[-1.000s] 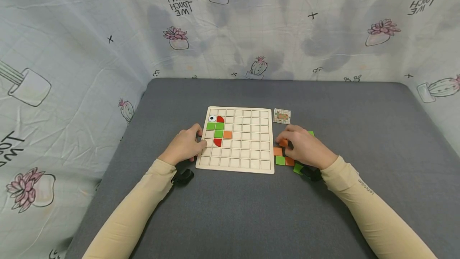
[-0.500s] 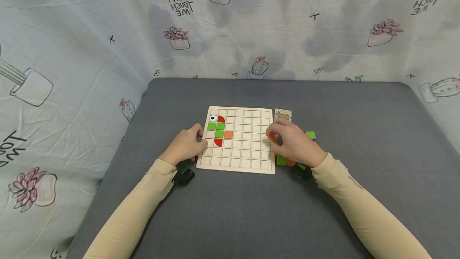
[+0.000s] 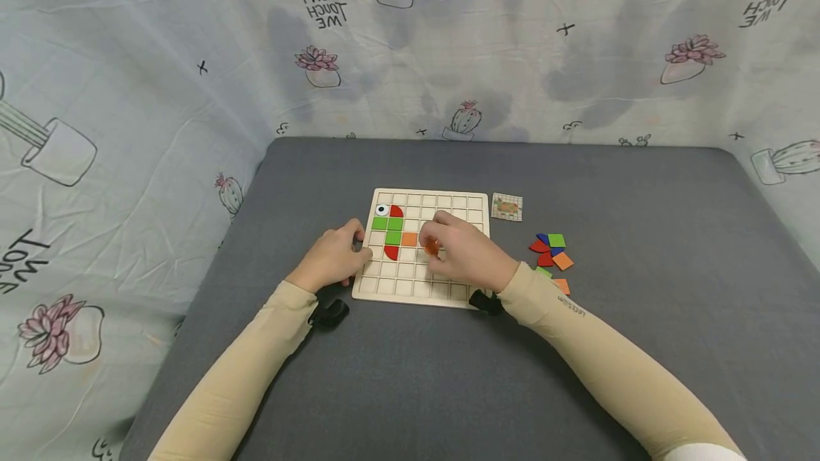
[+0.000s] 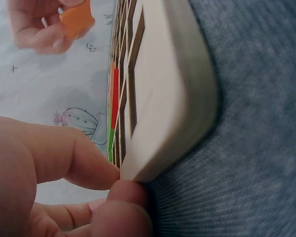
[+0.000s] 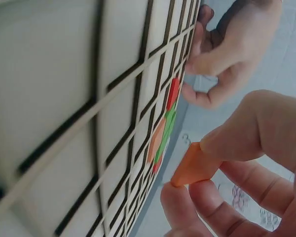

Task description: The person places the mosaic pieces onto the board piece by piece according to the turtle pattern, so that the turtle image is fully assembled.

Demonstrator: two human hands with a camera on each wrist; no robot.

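Observation:
A wooden grid board (image 3: 384,288) lies flat on the grey table. My left hand (image 3: 328,258) pinches its left edge; in the left wrist view, thumb and finger meet at the board's corner (image 4: 158,94). Over the middle of the grid, my right hand (image 3: 470,251) holds an orange tile (image 5: 197,164) between thumb and fingertips, tilted and clear of the board in the right wrist view. On the board's left part sit an eye tile (image 3: 382,210), green squares (image 3: 393,237), an orange square (image 3: 408,239) and two red rounded tiles, one being the lower (image 3: 391,252).
A small picture card (image 3: 507,207) lies beyond the board's right corner. Several loose tiles in green, blue, red and orange (image 3: 563,261) lie right of the board, partly covered by the right forearm (image 3: 596,340). A printed curtain (image 3: 410,55) hangs behind the table.
My right hand has moved left from the loose tiles to over the middle of the board, carrying the orange tile. My left hand has stayed at the board's edge.

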